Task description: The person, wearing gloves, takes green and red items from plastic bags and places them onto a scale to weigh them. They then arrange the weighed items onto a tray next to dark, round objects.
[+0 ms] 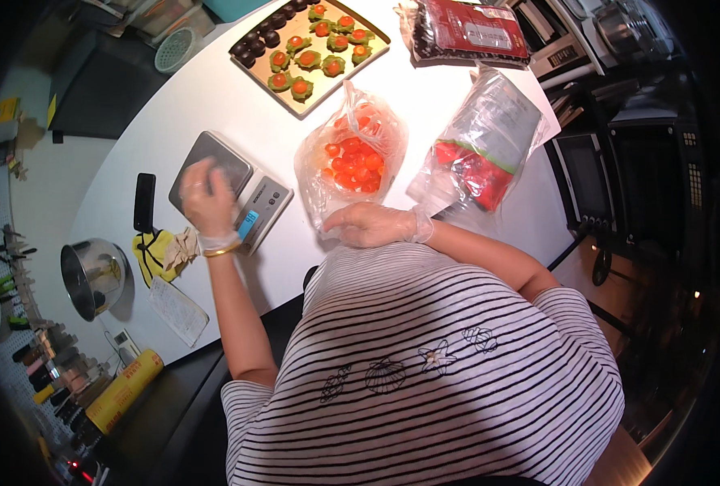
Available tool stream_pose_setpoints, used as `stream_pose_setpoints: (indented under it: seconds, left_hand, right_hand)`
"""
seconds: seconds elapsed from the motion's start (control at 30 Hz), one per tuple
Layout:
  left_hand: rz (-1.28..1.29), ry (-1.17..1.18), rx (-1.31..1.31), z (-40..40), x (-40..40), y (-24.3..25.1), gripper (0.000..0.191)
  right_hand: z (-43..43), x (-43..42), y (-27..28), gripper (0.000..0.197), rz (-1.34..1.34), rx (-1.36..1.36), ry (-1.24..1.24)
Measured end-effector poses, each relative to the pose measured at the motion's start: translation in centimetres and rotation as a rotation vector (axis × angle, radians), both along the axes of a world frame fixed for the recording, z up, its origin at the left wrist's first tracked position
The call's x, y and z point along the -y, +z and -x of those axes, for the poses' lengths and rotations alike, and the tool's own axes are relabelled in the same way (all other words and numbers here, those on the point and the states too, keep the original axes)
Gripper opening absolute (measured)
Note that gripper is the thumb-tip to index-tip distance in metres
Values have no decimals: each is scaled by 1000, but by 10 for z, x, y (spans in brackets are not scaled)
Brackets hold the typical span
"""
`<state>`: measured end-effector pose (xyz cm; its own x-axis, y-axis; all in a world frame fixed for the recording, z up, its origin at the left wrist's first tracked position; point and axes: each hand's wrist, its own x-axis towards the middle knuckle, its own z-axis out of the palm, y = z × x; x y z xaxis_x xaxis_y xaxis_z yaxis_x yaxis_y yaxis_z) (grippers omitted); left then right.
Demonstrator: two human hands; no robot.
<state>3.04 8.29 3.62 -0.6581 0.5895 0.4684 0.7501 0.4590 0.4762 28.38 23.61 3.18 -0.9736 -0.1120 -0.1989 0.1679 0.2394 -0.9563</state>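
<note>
My left hand (205, 197), in a clear plastic glove, hovers over or touches the steel platform of a digital kitchen scale (261, 209); motion blur hides its fingertips. The scale's blue display is lit. In front of me sits a clear plastic bag (311, 152), its mouth spread around shiny orange-red balls that look like salted egg yolks (354, 164). My right hand (375, 223), also gloved, lies by the bag's near edge, against my striped shirt. What its fingers hold, if anything, is not visible. A gold baking tray (335, 91) carries flattened green pieces topped with yolks (308, 59) and dark balls (256, 45).
To the right lie a clear bag with a red packet (487, 182) and a red pack of dark filling (463, 33). Leftward are a phone (144, 201), a yellow cloth (153, 249), a notebook (179, 313), a steel bowl (95, 276) and a yellow roll (126, 389).
</note>
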Motion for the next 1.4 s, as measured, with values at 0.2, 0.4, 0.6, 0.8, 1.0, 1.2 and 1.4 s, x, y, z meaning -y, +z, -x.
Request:
stream_pose_setpoints:
  seconds: [0.2,0.4,0.6,0.8,1.0,1.2,1.4]
  left_hand:
    - [585,-852,668,-91,-91,6,26]
    - [979,-479,286,-80,-101,-52,25]
    - [875,-526,432,-72,-98,-77,23]
    - [751,-498,409,-85,-102,-72,26]
    - [821,-455,429,-97,-113,-54,39]
    - [344,-380,674,-97,-90,-43,24]
    - [-293,42,504,-13,8,-20,22]
  right_hand:
    - [8,8,21,38,-5,-27,141]
    - [5,0,42,37,-111,46,101]
    - [-1,-7,37,33,-133,103,-31]
    - [-5,-39,-1,32,-268,20,-437]
    - [-3,-65,-2,31,-190,-2,-563]
    - [-5,-58,4,28,-89,0,-583]
    - [-12,-57,16,26,-38,186,-587]
